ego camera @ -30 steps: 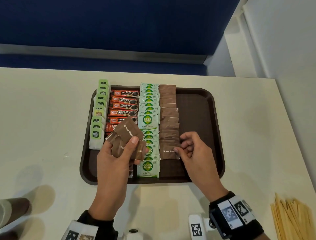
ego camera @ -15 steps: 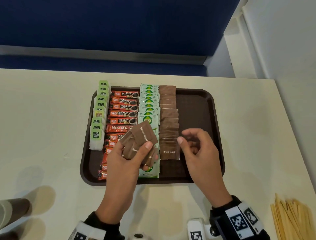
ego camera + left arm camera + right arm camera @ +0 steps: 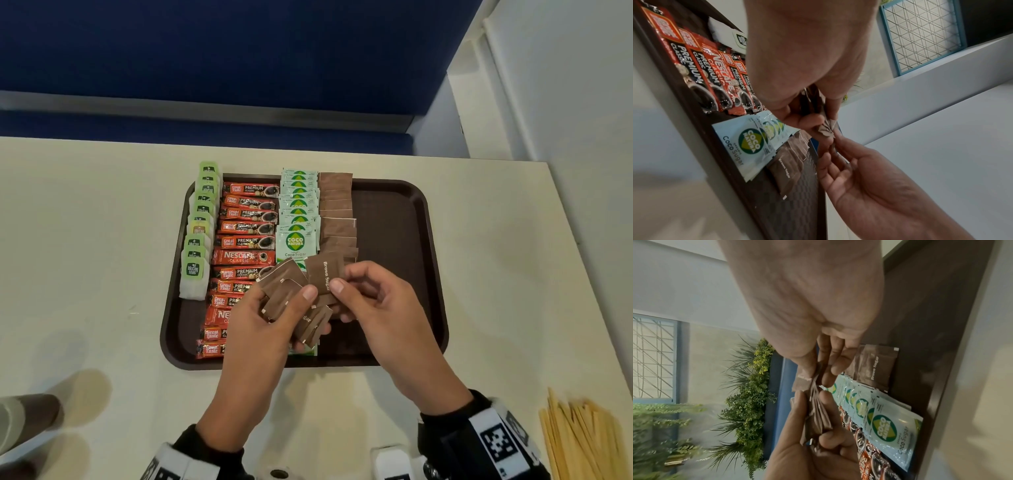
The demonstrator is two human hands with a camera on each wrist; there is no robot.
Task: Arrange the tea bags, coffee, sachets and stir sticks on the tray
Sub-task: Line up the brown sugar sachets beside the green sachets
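A dark brown tray (image 3: 404,219) holds four columns: green tea bags (image 3: 197,240), red coffee sticks (image 3: 245,240), Coco Sugar sachets (image 3: 297,219) and brown sugar sachets (image 3: 337,212). Above the tray's near half, my left hand (image 3: 270,318) grips a fanned bunch of brown sugar sachets (image 3: 284,291). My right hand (image 3: 363,298) pinches the top sachet (image 3: 323,270) of that bunch between thumb and forefinger. The wrist views show the same pinch on the bunch (image 3: 827,129) and the fanned sachet edges (image 3: 816,402). The near end of the brown sugar column is hidden by my hands.
A pile of wooden stir sticks (image 3: 582,442) lies on the cream table (image 3: 85,240) at the near right. A brown paper cup (image 3: 27,418) lies at the near left. The right part of the tray is bare. A blue wall panel stands behind the table.
My right hand left the brown sugar column on the tray and came left to pinch the top sachet. My left hand carried the bunch rightward to meet it.
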